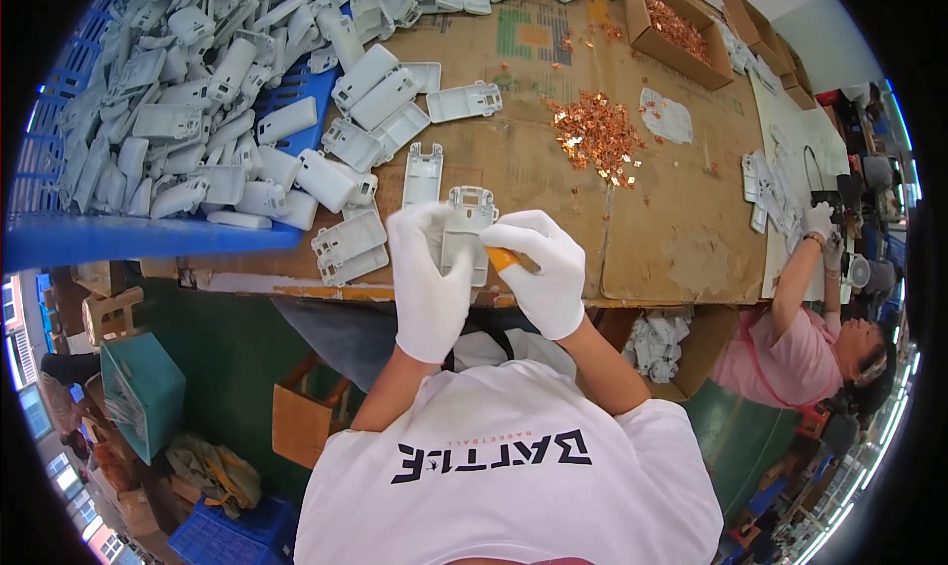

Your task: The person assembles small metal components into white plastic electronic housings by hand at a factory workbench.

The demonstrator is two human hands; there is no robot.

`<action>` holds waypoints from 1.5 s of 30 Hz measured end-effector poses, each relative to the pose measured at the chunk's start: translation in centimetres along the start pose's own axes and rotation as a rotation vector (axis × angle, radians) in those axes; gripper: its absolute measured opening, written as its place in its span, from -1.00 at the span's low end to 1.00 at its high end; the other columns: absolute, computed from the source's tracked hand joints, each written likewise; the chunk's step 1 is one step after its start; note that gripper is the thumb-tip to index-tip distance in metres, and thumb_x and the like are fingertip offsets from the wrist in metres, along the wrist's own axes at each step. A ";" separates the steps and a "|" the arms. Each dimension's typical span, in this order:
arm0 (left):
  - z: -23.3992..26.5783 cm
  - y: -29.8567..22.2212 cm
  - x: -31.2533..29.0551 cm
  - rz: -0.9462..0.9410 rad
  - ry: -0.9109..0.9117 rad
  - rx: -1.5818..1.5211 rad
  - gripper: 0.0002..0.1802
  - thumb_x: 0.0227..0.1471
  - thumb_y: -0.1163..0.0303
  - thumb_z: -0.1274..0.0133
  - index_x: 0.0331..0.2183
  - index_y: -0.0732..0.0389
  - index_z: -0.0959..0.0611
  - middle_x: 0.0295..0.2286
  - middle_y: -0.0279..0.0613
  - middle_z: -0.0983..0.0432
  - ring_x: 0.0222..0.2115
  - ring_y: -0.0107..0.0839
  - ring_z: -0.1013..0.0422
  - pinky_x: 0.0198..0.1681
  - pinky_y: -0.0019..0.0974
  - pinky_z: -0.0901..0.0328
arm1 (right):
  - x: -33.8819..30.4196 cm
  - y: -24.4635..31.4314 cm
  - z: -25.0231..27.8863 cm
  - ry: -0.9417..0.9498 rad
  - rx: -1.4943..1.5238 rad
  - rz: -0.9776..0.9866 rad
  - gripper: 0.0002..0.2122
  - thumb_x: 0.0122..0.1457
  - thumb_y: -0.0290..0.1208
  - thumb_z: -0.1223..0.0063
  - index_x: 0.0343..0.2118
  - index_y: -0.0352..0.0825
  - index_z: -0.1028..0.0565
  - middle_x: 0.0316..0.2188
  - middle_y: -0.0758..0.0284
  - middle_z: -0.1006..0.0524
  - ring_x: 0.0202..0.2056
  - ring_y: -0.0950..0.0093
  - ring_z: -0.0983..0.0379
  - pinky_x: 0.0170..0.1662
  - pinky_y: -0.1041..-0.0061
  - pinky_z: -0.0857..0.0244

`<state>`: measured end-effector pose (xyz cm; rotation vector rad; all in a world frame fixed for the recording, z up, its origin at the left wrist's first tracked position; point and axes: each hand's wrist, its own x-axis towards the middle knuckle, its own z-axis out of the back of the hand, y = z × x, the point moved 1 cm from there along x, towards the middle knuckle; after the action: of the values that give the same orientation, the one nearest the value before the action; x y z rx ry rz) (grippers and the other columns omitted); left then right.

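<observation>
Both my hands wear white gloves and meet at the table's front edge. My left hand (431, 283) is closed on a white plastic housing (472, 207), its thumb lying over the inner side. The housing's hollow side faces up, with cut-outs at its far end. My right hand (543, 274) is closed round an orange-handled tool (502, 259), whose tip I cannot make out. Its fingertips are at the housing's right edge. Just beyond my left hand lies another open housing (424, 175). Small copper-coloured metal pieces (597, 135) are heaped farther off to the right.
A blue crate (197, 241) at the left overflows with white housings; several have spilled beside it. Brown cardboard (681, 224) covers the table. A cardboard box (681, 59) of copper pieces stands at the back right. At the far right a co-worker (790, 353) in pink works with gloved hands.
</observation>
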<state>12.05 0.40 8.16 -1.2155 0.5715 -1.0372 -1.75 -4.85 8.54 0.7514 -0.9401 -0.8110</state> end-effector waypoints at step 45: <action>4.3 0.3 -9.1 0.310 0.514 0.159 -0.84 0.07 0.52 -0.04 -0.23 0.24 -0.55 -0.42 0.03 -0.58 -0.36 -0.08 -0.56 -0.32 -0.22 -0.40 | -9.3 4.7 0.9 0.596 -0.099 -0.401 -0.74 0.12 -0.53 -0.15 -0.10 -0.34 -0.49 -0.32 0.16 -0.49 -0.34 0.22 -0.50 -0.26 0.40 -0.38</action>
<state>11.54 10.43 7.72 -0.6861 1.0197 -1.1051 -4.69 5.20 9.19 1.0361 -0.2134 -0.8986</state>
